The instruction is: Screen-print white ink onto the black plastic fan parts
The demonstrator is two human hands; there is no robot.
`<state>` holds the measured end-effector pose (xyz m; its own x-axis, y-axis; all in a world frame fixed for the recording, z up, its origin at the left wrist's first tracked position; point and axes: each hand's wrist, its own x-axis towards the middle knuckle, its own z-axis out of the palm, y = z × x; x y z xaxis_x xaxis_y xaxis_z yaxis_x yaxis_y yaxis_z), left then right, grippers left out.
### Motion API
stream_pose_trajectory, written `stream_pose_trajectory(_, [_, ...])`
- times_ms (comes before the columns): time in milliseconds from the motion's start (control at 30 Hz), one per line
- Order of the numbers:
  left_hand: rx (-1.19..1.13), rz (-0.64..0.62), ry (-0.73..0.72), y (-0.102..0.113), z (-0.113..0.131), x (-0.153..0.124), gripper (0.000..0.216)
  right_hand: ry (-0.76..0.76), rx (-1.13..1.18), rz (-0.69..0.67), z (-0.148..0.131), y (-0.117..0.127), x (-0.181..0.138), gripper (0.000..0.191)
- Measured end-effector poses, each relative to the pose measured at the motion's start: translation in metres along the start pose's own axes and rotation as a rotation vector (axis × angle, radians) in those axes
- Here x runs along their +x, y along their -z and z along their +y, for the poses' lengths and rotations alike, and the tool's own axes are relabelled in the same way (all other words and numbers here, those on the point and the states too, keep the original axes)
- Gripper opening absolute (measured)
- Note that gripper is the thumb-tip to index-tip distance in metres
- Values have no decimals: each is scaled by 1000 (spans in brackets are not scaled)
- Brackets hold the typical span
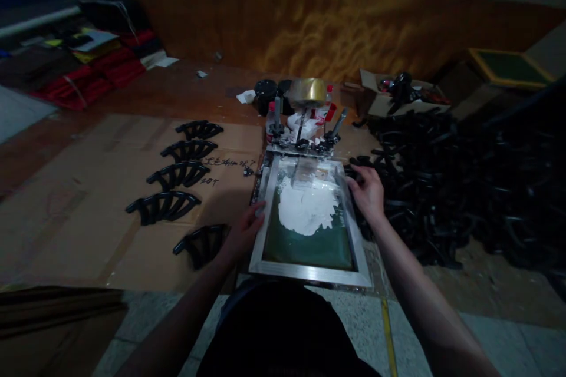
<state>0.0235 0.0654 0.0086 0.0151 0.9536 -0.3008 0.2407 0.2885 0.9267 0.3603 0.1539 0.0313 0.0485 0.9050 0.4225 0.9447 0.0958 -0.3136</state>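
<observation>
Head camera view puts a screen-printing frame [309,274] at the centre of the picture, its aluminium border lying flat in front of us with a green mesh inside and a broad smear of white ink [307,206] across the upper half of that mesh. Our left hand [245,230] rests on the frame's left rail, fingers curled loosely over the edge and touching it. Our right hand [368,191] sits on the right rail near the upper corner, fingers bent around the edge in a light grip. At the far end of the frame we see a hinge clamp assembly [305,141] with upright handles, and just beyond it a gold tape roll [308,91] and dark jars. Left of centre, on flattened cardboard [79,218], five black curved plastic parts [181,174] lie in a loose column, the nearest one just beside our left wrist. Handwriting marks the cardboard beside them. To the right of the frame a large heap of black parts [464,188] fills the floor, with an open carton behind it at upper right.
</observation>
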Motion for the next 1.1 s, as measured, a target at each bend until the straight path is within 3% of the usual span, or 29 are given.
stream_pose_trajectory(100, [18, -15, 49, -11, -38, 12, 79, 194, 16, -149, -54, -11, 19, 61])
stream_pose_trajectory(233, [50, -26, 26, -17, -61, 23, 70, 237, -123, -570, -102, -26, 16, 29])
stream_pose_trajectory(333, [49, -2, 12, -18, -65, 24, 66, 287, -171, -700, -104, -26, -12, 22])
stream_pose_trajectory(500, [52, 0, 18, -19, -62, 22, 64, 689, -10, -794, -87, -7, -53, 23])
stream_pose_trajectory(567, [48, -1, 30, -19, -59, 20, 64, 714, 56, -785, -85, -5, -51, 20])
stream_pose_trajectory(733, [18, -1, 49, -19, -51, 16, 65, 589, 43, -585, -86, -20, -55, 18])
stream_pose_trajectory(900, [20, 20, 82, -19, -48, 15, 66, 701, 115, -621, -81, -20, -74, 20])
stream_pose_trajectory(967, [11, -1, 73, -17, -44, 13, 68, 600, 139, -592, -87, -19, -59, 25])
stream_pose_trajectory(1100, [-45, -33, 41, -6, -20, 5, 73, 329, 116, -463, -98, -16, 8, 54])
